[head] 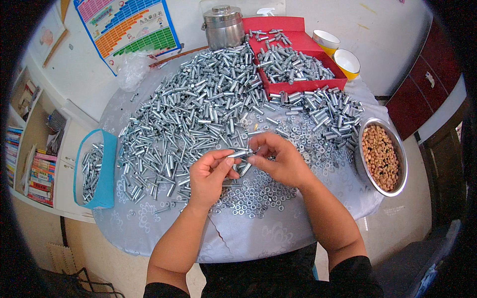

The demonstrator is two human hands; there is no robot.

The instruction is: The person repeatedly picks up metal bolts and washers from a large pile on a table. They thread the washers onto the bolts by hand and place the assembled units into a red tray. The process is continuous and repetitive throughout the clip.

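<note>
My left hand point(212, 175) grips a metal expansion anchor bolt point(239, 153) between thumb and fingers, its threaded end towards the right. My right hand point(277, 158) is at that end, thumb and fingers curled around it and slightly blurred; whether they hold a small nut or washer cannot be told. Beneath and beyond my hands lies a heap of metal sleeves and bolts point(201, 97). Loose hex nuts point(257, 197) are spread on the tablecloth just below my hands. Flat washers point(316, 156) lie to the right of my right hand.
A red box point(303, 86) with anchor bolts stands at the back, a blue box point(106, 175) with more at the left. A steel bowl of peanuts point(404, 167) sits at the right edge. A steel canister point(223, 29), bowls point(347, 61) and a clear plastic bag point(133, 70) are behind.
</note>
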